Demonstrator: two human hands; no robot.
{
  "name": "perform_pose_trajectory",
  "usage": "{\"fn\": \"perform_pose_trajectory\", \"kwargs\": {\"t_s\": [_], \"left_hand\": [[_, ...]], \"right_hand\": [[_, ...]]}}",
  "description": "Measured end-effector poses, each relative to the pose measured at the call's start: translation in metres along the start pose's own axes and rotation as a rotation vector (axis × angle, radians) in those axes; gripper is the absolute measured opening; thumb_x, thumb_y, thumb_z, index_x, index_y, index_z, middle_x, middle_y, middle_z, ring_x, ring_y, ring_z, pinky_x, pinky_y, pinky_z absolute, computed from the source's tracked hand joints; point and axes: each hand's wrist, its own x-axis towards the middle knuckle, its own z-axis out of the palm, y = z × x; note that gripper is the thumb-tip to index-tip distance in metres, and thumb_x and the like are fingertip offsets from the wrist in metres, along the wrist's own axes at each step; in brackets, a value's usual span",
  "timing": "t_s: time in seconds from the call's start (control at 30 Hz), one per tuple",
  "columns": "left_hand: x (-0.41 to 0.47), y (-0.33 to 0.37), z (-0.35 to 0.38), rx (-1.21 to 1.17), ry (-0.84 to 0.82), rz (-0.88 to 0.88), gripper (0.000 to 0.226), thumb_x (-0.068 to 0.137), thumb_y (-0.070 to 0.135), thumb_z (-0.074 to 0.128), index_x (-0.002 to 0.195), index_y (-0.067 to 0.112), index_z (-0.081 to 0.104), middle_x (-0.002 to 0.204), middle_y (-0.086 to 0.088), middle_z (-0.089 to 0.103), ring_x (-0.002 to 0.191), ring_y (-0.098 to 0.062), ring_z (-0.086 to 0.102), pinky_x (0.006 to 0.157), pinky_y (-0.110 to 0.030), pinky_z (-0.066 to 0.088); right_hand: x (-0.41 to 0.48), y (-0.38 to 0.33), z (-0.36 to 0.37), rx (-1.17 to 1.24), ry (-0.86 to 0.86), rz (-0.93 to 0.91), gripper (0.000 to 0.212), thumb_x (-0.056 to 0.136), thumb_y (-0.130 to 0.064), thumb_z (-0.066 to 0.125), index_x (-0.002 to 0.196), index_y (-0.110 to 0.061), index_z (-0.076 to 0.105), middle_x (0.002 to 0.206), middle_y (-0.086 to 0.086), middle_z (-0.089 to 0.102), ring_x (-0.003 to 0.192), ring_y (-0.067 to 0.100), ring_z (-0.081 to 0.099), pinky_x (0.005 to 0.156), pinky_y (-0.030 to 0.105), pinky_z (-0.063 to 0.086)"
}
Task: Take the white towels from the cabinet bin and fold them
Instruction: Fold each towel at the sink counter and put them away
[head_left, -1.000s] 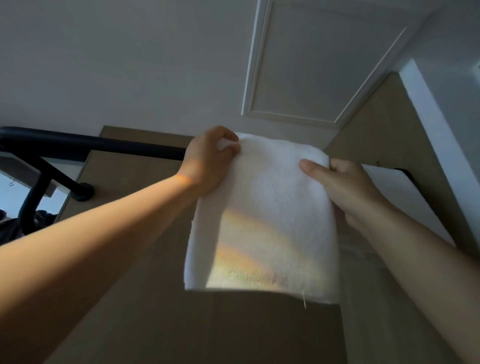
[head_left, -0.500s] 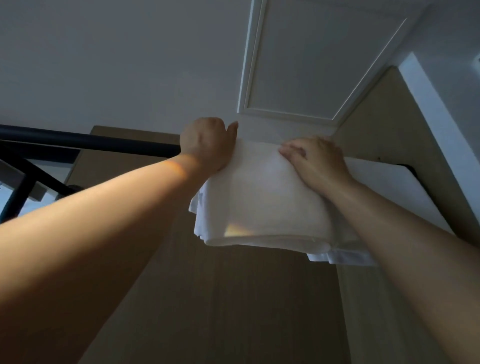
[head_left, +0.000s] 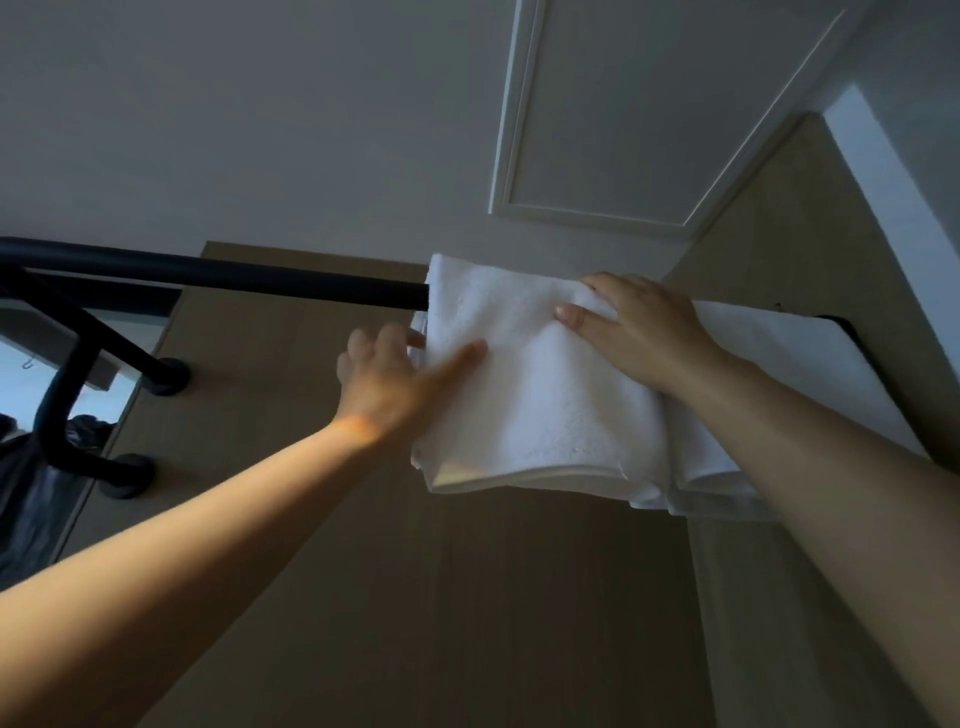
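Overhead, right hand (head_left: 641, 332) flat, grip open, pressing folded towel (head_left: 535, 395); left hand (head_left: 387, 382) spread at edge.

Domestic interior — a home or hotel-type room, storage or wardrobe corner. Camera tilted steeply upward. Plain white ceiling (head_left: 260, 104) with a framed white access panel (head_left: 649, 114) set in it. Tall wood-grain cabinet fronts (head_left: 467, 597) rise to ceiling height. Black metal rail (head_left: 234, 275) on flanged wall brackets at left — clothes-rail type. Folded white towels (head_left: 545, 395) stacked high. Daylight enters low left.
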Motion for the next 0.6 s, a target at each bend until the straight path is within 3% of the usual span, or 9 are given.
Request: {"fn": "perform_pose_trajectory", "kwargs": {"t_s": [0.07,0.17,0.27,0.33,0.43,0.5,0.6], "left_hand": [[0.005,-0.006,-0.005,-0.149,-0.205,-0.088,0.07,0.059,0.079,0.06,0.098,0.022,0.07,0.125,-0.004,0.051,0.112,-0.023,0.056,0.091,-0.039,0.051],[0.004,-0.008,-0.01,-0.375,-0.449,-0.109,0.077,0.059,0.074,0.066,0.106,0.014,0.071,0.111,-0.007,0.071,0.098,-0.025,0.07,0.09,-0.044,0.055],[0.001,-0.008,-0.008,-0.363,-0.461,-0.076,0.064,0.071,0.065,0.066,0.109,0.013,0.068,0.107,-0.005,0.072,0.097,-0.025,0.07,0.093,-0.048,0.054],[-0.002,-0.006,-0.008,-0.357,-0.444,-0.058,0.057,0.076,0.062,0.067,0.107,0.014,0.068,0.105,-0.002,0.073,0.094,-0.02,0.071,0.09,-0.046,0.056],[-0.008,-0.003,-0.01,-0.352,-0.436,-0.067,0.066,0.069,0.065,0.066,0.107,0.011,0.068,0.105,-0.005,0.072,0.094,-0.024,0.071,0.086,-0.048,0.057],[-0.011,0.0,-0.012,-0.366,-0.426,-0.073,0.071,0.066,0.064,0.065,0.107,0.007,0.068,0.105,-0.008,0.072,0.094,-0.027,0.071,0.085,-0.05,0.056],[-0.017,0.001,-0.014,-0.353,-0.422,-0.06,0.074,0.063,0.067,0.068,0.105,0.007,0.07,0.101,-0.007,0.073,0.092,-0.025,0.071,0.084,-0.049,0.056]], "right_hand": [[-0.01,-0.004,0.0,0.039,0.033,0.001,0.06,0.096,-0.058,0.041,0.143,-0.021,0.043,0.143,0.009,0.048,0.134,0.028,0.041,0.114,0.045,0.026],[-0.039,-0.01,-0.002,0.177,0.085,0.019,0.066,0.095,-0.053,0.048,0.149,-0.017,0.033,0.153,0.005,0.035,0.141,0.024,0.031,0.116,0.037,0.021],[-0.071,-0.015,-0.007,0.265,0.089,0.12,0.079,0.091,-0.056,0.053,0.153,-0.022,0.019,0.158,-0.002,0.024,0.144,0.019,0.026,0.112,0.034,0.025],[-0.09,-0.015,-0.01,0.288,0.075,0.188,0.082,0.088,-0.059,0.055,0.153,-0.024,0.018,0.154,-0.002,0.029,0.138,0.019,0.036,0.105,0.036,0.034],[-0.103,-0.009,-0.011,0.375,0.013,0.266,0.076,0.085,-0.061,0.058,0.145,-0.021,0.033,0.133,-0.002,0.052,0.112,0.016,0.055,0.08,0.028,0.046],[-0.104,-0.006,-0.013,0.462,-0.066,0.31,0.065,0.085,-0.059,0.059,0.134,-0.02,0.043,0.118,-0.008,0.058,0.095,0.007,0.059,0.062,0.019,0.043],[-0.103,-0.005,-0.013,0.499,-0.132,0.323,0.05,0.086,-0.056,0.061,0.119,-0.019,0.051,0.103,-0.011,0.06,0.083,0.0,0.057,0.058,0.018,0.04]]}}
